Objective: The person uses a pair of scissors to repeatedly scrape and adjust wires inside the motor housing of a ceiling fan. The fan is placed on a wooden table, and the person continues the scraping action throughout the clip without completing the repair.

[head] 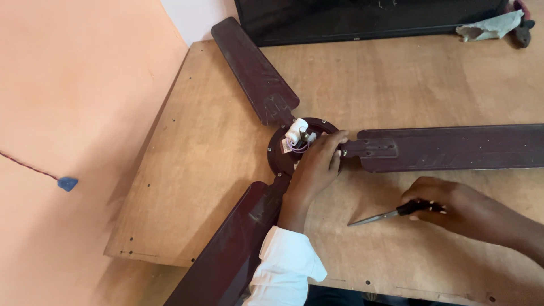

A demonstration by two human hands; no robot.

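Head cam showed 1 ceiling fan point(351, 148) w/ 3 dark brown blades, lying flat on the wooden table point(215, 170). Your left hand point(317, 167) lay palm down over the fan's motor hub point(294, 144), fingers spread, wrist in a white cuff. Your right hand point(447, 204) was closed on 1 pair of scissors point(391, 214), well apart from the left. Scissors' long axis ran roughly left-right, tips pointing left & slightly down-frame, near the table's front edge. 1 dark screen point(368, 20) stood at the back.
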